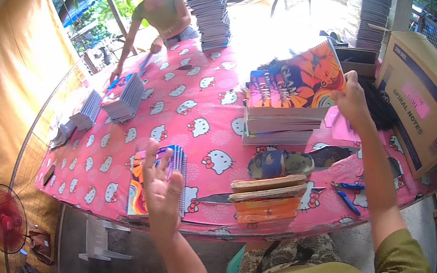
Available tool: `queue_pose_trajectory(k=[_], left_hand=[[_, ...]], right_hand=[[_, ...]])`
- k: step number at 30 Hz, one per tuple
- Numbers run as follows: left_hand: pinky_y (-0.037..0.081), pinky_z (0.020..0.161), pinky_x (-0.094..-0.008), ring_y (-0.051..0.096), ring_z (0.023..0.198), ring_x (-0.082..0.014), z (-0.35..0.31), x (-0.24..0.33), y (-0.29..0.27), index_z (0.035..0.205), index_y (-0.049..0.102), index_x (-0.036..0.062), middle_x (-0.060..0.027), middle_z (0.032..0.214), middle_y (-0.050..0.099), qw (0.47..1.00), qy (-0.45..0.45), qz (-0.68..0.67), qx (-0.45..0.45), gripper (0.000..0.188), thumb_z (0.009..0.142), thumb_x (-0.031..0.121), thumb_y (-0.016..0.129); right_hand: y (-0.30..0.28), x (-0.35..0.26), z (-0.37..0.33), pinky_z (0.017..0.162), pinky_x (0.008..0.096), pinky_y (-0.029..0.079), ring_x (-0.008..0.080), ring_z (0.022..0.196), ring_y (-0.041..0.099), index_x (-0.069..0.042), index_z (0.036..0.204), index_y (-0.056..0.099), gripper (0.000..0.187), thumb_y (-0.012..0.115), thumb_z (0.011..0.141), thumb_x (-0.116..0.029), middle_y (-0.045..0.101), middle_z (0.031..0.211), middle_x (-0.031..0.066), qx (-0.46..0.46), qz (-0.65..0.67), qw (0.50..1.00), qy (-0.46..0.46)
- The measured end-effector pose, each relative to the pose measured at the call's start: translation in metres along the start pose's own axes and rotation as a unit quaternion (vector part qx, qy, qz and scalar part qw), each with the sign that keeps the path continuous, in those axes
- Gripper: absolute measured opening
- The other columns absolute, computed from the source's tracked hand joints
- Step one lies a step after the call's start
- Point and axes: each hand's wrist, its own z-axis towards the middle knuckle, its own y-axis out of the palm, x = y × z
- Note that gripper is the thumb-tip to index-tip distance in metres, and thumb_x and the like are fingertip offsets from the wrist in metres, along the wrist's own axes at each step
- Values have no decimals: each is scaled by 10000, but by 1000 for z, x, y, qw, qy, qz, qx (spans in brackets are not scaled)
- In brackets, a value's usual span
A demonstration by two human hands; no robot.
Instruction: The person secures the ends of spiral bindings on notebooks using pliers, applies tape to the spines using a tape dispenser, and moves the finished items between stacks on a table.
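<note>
My right hand [350, 97] grips the near right corner of a notebook [316, 69] with a bright orange and purple illustrated cover. That notebook is tilted up over a tall stack of notebooks [282, 130] on the right side of the table. My left hand [159, 176] is raised with its fingers apart and holds nothing. Just behind and beneath it sits a smaller pile of spiral notebooks [179, 170] with colourful covers, partly hidden by the hand and wrist.
On the pink patterned tablecloth [189, 103] lie an orange wooden block [266, 207], blue pliers [348, 201] and notebook piles [123, 100]. A tall notebook stack [207, 12] stands at the back. Across the table a person [163, 20] handles notebooks. A cardboard box [425, 100] leans at right.
</note>
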Motion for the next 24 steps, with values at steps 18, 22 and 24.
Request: queue_pose_trajectory(k=[18,22,24], left_hand=[[262,1083,-327,397,1285,-225,-41,-31,78,1383,375,33,-144,1394,410,998,-47,38,16,760,737,33,776],[239,1109,-348,339,1334,-246,-71,-58,83,1432,273,2,-156,1445,336,984,-99,-49,143,938,666,4,815],[244,1108,-349,321,1343,-249,-80,-68,89,1442,239,-10,-157,1462,308,988,-144,-2,48,974,656,-3,815]], right_hand=[[9,-34,-217,867,438,456,418,1017,561,-16,1194,513,392,628,819,-19,574,1126,219,-267,252,930,-7],[-3,-49,-209,1006,440,383,370,1203,458,-14,1335,329,699,700,744,-45,451,1278,201,-317,343,882,59],[3,-57,-215,1047,431,355,346,1252,423,-14,1377,242,815,718,717,-54,423,1301,199,-311,398,861,60]])
